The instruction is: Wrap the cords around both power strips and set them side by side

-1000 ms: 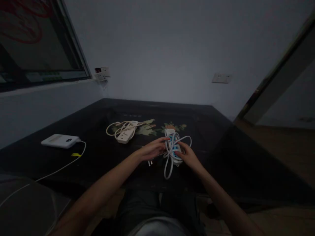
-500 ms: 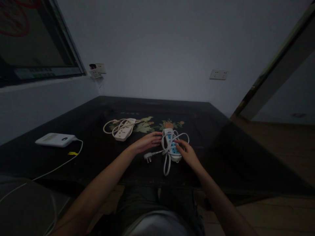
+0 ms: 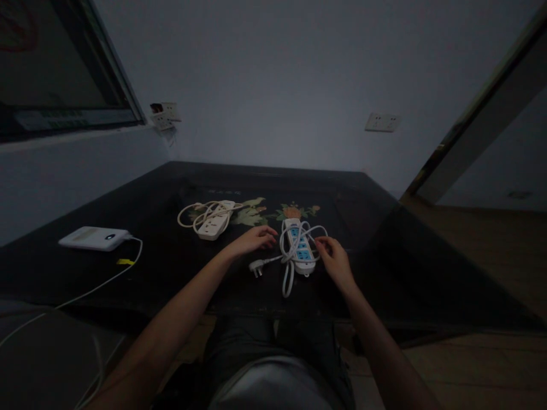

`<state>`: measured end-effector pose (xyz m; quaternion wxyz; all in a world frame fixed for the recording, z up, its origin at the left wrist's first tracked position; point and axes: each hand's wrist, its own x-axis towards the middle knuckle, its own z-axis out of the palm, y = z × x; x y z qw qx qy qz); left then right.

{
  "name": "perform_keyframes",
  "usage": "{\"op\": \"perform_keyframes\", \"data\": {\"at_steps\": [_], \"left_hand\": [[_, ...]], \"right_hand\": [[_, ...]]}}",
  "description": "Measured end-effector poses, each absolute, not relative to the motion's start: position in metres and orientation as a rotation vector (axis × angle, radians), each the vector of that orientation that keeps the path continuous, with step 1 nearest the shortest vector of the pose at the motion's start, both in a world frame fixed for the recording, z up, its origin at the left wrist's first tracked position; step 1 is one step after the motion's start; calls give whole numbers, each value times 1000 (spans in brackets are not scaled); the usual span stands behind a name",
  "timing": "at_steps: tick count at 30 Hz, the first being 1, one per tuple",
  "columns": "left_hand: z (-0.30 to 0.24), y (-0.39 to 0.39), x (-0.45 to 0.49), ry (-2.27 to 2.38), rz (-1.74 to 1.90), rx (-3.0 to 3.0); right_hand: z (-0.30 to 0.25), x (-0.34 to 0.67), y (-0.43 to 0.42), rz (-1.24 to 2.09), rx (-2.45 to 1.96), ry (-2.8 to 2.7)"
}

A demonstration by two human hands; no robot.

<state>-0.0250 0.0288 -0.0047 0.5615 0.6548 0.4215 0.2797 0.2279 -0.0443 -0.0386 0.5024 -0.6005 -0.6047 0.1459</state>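
So the hands are moving off the blue-and-white power strip (image 3: pixel 304 255) now. A second ago both were working right on it; at this point the left hand (image 3: pixel 253 241) is hanging just left of it, grip released, fingers loosely curled and touching nothing. The right hand (image 3: pixel 335 259) is hovering at the strip's right edge by a loop of the white cord (image 3: pixel 273 260), and honestly I can't tell if that grip is pinching the cord or only brushing it.

The strip itself is lying on the tabletop (image 3: pixel 149 219), a bit right of centre and below the middle of the frame, cord looping over its sockets. Its plug (image 3: pixel 257 266) is showing fully now, sitting just left of the strip, whereas the left hand was mostly hiding it. Looks like the strip is resting on its own, with the left hand no longer steadying it.
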Motion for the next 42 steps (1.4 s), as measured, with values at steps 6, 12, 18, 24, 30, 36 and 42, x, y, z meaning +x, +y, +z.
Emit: {"op": "perform_keyframes", "data": {"at_steps": [6,12,18,24,30,36,42], "left_hand": [[-4,27,-24,991,598,1590],[-7,31,-26,980,598,1621],[-8,33,-26,947,641,1647],[-11,33,-23,980,575,1763],[-24,30,-18,1041,568,1975],[-27,29,-13,1077,641,1982],[-30,29,-9,1076,689,1928]], "right_hand": [[-36,231,-46,358,-1488,-1445],[-24,232,-56,394,-1536,-1394],[-35,217,-93,426,-1541,-1302],[-49,190,-114,316,-1611,-1519],[-42,174,-109,124,-1762,-1670],[-39,162,-100,98,-1865,-1644],[-44,164,-93,220,-1708,-1524]]}}
